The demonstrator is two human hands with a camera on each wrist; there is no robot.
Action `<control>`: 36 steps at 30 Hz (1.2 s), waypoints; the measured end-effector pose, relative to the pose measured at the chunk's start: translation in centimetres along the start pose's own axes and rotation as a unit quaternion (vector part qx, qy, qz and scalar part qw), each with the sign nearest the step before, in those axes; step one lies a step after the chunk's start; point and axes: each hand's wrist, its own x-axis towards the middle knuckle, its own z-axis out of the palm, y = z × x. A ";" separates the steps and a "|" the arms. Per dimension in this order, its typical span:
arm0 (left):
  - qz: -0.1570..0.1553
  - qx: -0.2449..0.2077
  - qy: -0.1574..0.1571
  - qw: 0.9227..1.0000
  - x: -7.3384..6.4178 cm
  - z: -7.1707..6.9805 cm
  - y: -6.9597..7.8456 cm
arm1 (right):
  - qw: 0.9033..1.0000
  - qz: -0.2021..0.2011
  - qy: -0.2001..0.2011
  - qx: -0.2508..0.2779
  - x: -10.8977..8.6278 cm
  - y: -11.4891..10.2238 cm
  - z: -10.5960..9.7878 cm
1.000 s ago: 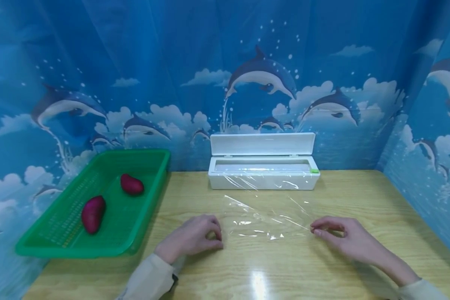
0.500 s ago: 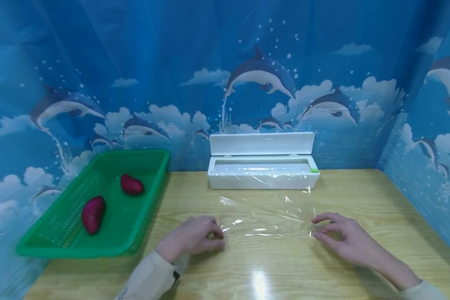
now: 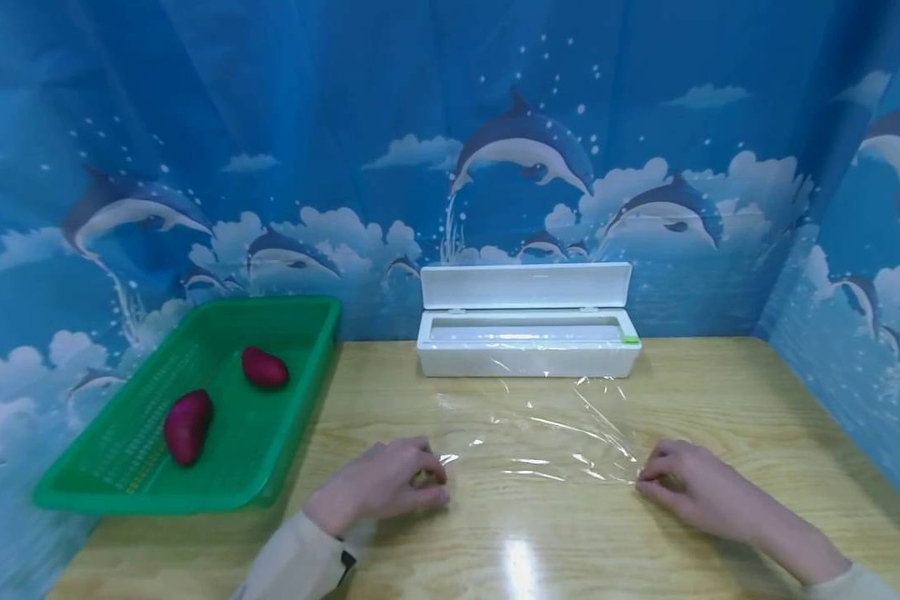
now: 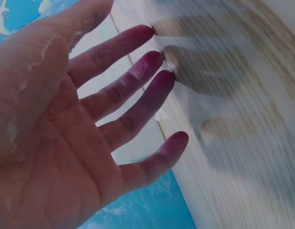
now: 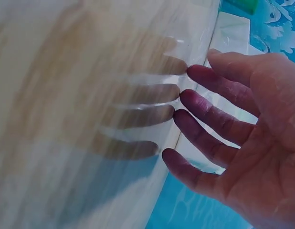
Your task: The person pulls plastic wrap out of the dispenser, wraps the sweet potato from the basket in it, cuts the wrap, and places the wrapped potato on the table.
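A sheet of clear plastic wrap [image 3: 540,433] runs from a white plastic-wrap box [image 3: 528,360] across the wooden table. My left hand [image 3: 386,479] is at the near left corner of the wrap, thumb and forefinger curled close together on its edge. In the left wrist view the other fingers [image 4: 133,119] are spread, tips right at the tabletop. At the near right corner my right hand [image 3: 701,492] pinches the wrap, and creases fan out from its fingertips. The box's lid [image 3: 525,286] stands up, and a pale roll [image 3: 525,333] lies inside.
A green plastic basket [image 3: 288,442] stands at the left with two purple-red sweet potatoes [image 3: 187,427] in it. A small green slider [image 3: 629,339] sits at the box's right end. A blue dolphin-print curtain [image 3: 390,125] lines the back and right of the table [image 3: 720,383].
My right thumb and forefinger parted half a second ago and now pinch the wrap again, a little nearer and further right. Creases have shifted toward that corner. My left hand has barely moved.
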 end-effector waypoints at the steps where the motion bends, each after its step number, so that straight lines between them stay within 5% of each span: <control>1: 0.000 0.000 0.001 1.000 0.0 0.0 0.0 | 1.000 -0.004 0.002 0.000 -0.1 0.0 0.0; 12: -0.025 -0.024 -0.027 0.999 -0.4 -0.3 0.4 | 1.000 0.007 -0.005 0.012 -0.7 -0.1 -0.6; 17: -0.014 -0.038 0.001 0.999 -1.1 -0.6 0.4 | 0.998 0.010 0.050 -0.042 -0.1 0.1 -1.2; 21: 0.015 -0.023 0.019 0.999 -1.8 -2.2 1.0 | 0.992 -0.019 0.082 -0.093 1.3 0.1 -1.3; 26: 0.052 0.025 0.050 0.997 -2.6 -5.4 1.8 | 0.994 -0.028 0.035 -0.101 2.7 0.7 -0.4; 30: 0.074 0.100 0.103 0.987 -3.5 -7.7 1.4 | 0.996 0.006 -0.021 -0.089 2.8 0.8 0.1; 36: 0.080 0.234 0.155 0.957 -4.9 -10.4 -0.8 | 0.993 0.031 -0.047 -0.101 2.8 0.4 0.6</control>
